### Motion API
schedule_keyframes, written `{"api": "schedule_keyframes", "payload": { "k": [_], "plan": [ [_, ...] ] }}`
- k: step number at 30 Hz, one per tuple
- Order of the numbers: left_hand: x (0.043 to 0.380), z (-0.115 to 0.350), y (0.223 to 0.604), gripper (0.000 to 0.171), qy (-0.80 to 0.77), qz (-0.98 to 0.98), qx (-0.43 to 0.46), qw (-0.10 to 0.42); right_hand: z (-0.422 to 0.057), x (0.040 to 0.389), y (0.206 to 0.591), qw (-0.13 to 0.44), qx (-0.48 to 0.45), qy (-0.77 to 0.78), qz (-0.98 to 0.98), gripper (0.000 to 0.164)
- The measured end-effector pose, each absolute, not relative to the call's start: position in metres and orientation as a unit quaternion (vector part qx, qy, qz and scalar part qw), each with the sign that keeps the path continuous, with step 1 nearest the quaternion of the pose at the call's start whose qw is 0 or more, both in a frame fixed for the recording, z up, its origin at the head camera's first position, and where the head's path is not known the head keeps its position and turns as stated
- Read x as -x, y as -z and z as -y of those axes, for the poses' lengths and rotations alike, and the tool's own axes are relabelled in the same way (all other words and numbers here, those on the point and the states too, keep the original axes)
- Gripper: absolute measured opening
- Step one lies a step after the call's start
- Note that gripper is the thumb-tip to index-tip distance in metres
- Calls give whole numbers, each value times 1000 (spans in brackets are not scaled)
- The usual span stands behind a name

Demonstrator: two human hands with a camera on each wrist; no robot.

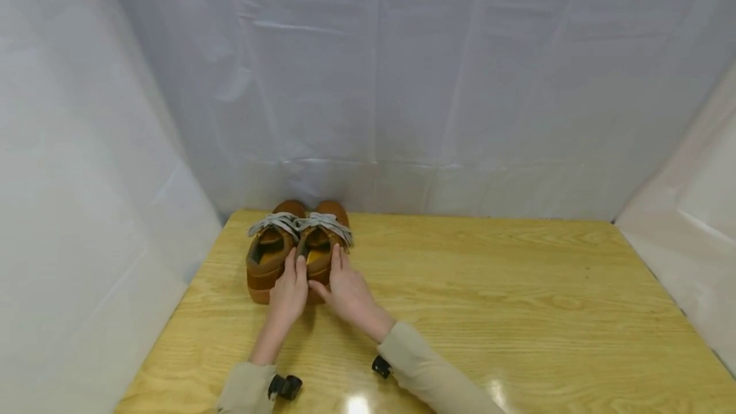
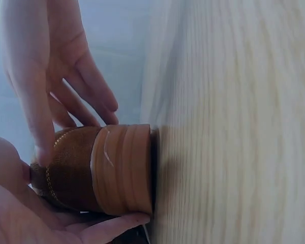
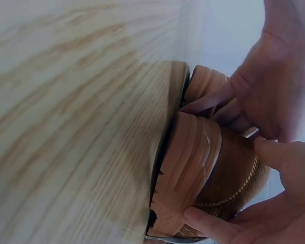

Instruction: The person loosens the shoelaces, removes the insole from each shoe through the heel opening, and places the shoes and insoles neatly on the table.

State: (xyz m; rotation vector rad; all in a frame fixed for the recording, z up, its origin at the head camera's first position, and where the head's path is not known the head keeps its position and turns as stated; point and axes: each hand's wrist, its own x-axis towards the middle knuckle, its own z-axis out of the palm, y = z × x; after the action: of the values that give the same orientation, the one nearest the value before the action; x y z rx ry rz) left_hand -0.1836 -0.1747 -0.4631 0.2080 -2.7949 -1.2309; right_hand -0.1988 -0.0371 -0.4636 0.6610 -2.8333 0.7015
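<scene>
Two brown lace-up shoes with grey laces stand side by side at the table's back left, toes toward the back sheet. My left hand reaches between them; its straight fingers lie along the left side of the right-hand shoe, thumb near the heel collar. On the other side, my right hand rests extended fingers against that same shoe, with its thumb at the heel. In the right wrist view the tan sole is close to the tabletop. The left-hand shoe stands just beyond my left fingers.
A wood-grain table extends to the right of the shoes. Grey-white sheeting hangs behind it, with pale sheets along both sides. Black wrist devices sit by my sleeves.
</scene>
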Motion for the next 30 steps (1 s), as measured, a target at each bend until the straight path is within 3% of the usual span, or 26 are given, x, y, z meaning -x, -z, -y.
{"api": "schedule_keyframes", "payload": {
  "k": [13, 21, 30],
  "plan": [
    [177, 141, 463, 55, 423, 900, -61, 90, 26, 196, 466, 157, -175, -62, 970, 95],
    [175, 129, 464, 56, 422, 901, -49, 84, 16, 200, 471, 187, -171, -25, 967, 97],
    [175, 126, 467, 59, 418, 903, -48, 85, 11, 201, 468, 167, -176, -45, 969, 99]
  ]
}}
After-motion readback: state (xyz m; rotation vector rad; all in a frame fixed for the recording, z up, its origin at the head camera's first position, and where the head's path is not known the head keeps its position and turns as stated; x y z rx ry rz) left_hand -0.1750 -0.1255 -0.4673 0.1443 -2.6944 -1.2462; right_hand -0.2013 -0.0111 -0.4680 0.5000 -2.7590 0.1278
